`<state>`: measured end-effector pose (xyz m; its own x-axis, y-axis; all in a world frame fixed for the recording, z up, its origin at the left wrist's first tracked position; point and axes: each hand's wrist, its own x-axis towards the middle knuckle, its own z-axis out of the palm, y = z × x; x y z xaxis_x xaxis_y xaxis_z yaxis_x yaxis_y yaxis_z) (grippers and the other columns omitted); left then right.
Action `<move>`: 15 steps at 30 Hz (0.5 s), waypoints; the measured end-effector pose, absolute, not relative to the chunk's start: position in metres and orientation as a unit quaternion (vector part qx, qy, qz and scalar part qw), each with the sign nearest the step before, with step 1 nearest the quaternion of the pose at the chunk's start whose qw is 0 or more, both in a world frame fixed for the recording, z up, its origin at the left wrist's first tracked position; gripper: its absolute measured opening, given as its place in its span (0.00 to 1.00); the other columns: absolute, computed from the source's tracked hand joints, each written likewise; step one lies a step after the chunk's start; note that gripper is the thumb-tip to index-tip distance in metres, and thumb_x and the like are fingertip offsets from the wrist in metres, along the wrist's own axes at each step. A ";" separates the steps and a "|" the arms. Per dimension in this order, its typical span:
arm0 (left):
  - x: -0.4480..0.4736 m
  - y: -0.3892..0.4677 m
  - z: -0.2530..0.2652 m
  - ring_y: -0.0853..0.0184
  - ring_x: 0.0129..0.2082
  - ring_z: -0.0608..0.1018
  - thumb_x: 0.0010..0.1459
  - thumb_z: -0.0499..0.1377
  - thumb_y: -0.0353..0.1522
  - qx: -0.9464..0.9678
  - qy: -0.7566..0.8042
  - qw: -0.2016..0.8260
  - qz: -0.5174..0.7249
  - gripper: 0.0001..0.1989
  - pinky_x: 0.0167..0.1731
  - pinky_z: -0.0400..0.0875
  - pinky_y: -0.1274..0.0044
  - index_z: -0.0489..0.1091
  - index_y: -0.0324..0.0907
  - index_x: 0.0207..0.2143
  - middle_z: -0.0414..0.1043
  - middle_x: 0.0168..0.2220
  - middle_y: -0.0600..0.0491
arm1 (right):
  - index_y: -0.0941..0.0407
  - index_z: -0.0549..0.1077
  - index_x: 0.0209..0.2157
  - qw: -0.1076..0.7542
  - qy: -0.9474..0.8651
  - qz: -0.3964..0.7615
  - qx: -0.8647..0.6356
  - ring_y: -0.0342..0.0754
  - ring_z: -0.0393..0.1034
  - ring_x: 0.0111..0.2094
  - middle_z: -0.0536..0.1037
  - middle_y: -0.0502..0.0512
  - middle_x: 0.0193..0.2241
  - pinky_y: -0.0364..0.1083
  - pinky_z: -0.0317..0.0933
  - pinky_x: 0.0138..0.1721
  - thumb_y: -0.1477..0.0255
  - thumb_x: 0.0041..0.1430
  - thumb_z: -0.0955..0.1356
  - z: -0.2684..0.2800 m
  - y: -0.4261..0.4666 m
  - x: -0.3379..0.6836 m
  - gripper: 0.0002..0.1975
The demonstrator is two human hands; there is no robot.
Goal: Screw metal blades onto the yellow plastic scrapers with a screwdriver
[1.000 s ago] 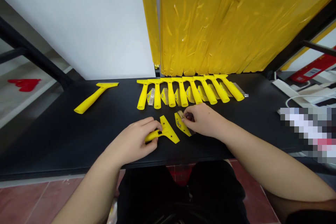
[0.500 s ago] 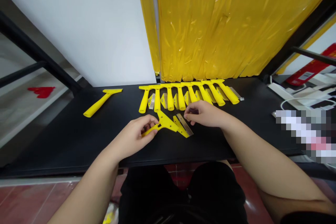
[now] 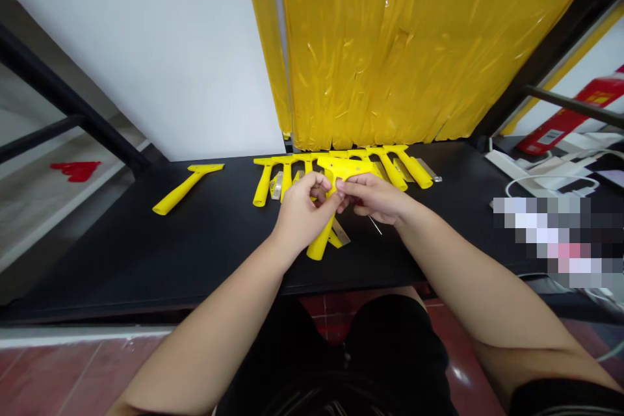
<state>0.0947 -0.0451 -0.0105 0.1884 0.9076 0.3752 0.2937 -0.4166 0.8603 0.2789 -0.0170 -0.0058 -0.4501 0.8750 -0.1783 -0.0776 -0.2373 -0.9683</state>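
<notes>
In front of me, above the black tabletop, a yellow plastic scraper handle (image 3: 319,244) is tilted with its wide head away from me. My left hand (image 3: 305,205) is closed around its neck. My right hand (image 3: 373,198) is pinched against the neck's right side, by a small square hole. Whatever its fingertips hold is hidden. A thin, bright metal line (image 3: 375,225) shows below the right hand; I cannot tell whether the hand touches it. Partly under the handle lie a loose metal blade (image 3: 342,233) and a yellow plate (image 3: 335,240).
Behind my hands, several yellow scraper handles (image 3: 262,187) stand in a row, with blades (image 3: 429,170) between them. One more handle (image 3: 178,195) lies to the left. White power strips (image 3: 519,175) with cables and a red package (image 3: 556,127) are at the right.
My left hand has moved up and right, turning the scraper handle so its head points away. My right hand has come from beside the blade to the handle's neck.
</notes>
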 end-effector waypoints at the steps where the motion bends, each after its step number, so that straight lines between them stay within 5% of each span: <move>1: 0.094 -0.049 -0.010 0.68 0.31 0.78 0.63 0.66 0.36 0.704 0.417 0.344 0.462 0.09 0.28 0.73 0.78 0.71 0.43 0.40 0.76 0.33 0.54 | 0.58 0.75 0.28 0.358 -0.508 0.678 -0.394 0.38 0.66 0.22 0.75 0.53 0.22 0.35 0.41 0.14 0.59 0.55 0.80 -0.005 -0.016 0.283 0.19; 4: 0.089 -0.065 -0.010 0.64 0.38 0.81 0.68 0.61 0.35 0.750 0.412 0.303 0.419 0.06 0.38 0.79 0.71 0.75 0.43 0.45 0.79 0.42 0.50 | 0.57 0.72 0.24 0.400 -0.499 0.656 -0.400 0.36 0.57 0.17 0.69 0.47 0.18 0.35 0.38 0.14 0.60 0.54 0.80 0.001 -0.012 0.297 0.21; 8: 0.088 -0.087 -0.024 0.52 0.54 0.76 0.67 0.60 0.29 0.825 0.481 0.093 0.282 0.15 0.57 0.74 0.57 0.77 0.42 0.55 0.77 0.51 0.44 | 0.57 0.72 0.26 0.469 -0.479 0.617 -0.411 0.36 0.55 0.18 0.69 0.48 0.20 0.36 0.38 0.13 0.60 0.51 0.81 0.010 -0.005 0.320 0.20; 15: 0.102 -0.092 -0.051 0.52 0.55 0.75 0.71 0.59 0.33 0.864 0.469 0.016 0.180 0.15 0.58 0.73 0.60 0.80 0.39 0.55 0.77 0.56 0.40 | 0.57 0.72 0.27 0.508 -0.449 0.591 -0.436 0.37 0.59 0.18 0.71 0.51 0.22 0.36 0.39 0.12 0.63 0.52 0.81 0.006 0.008 0.337 0.18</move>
